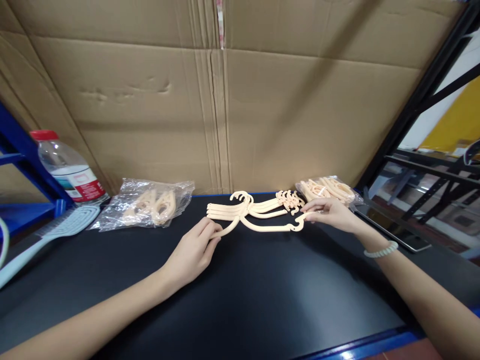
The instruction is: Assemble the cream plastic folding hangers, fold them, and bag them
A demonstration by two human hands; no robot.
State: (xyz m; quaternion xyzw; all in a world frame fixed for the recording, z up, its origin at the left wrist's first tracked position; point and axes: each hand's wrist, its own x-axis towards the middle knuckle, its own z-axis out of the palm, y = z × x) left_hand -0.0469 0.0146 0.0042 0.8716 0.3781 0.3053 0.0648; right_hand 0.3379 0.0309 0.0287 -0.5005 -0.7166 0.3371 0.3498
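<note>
My left hand (pixel 192 250) pinches the left end of a cream plastic clothes hanger (pixel 264 228), which lies nearest to me over the black table. At the hanger's right end, my right hand (pixel 333 214) grips a small cream hook piece (pixel 299 223). The hook piece meets the hanger's tip; whether it is fastened there I cannot tell. Right behind lie several more cream hangers (pixel 225 212) side by side, their hooks overlapping in the middle. A cluster of small cream hook pieces (pixel 289 199) sits by their right ends.
Clear plastic bags with cream parts lie on both sides, a left bag (pixel 150 204) and a right bag (pixel 328 189). At left are a bottle (pixel 73 172) with a red cap and a pale blue hairbrush (pixel 71 222). A dark phone-like slab (pixel 392 230) lies right. Cardboard (pixel 150 110) stands behind.
</note>
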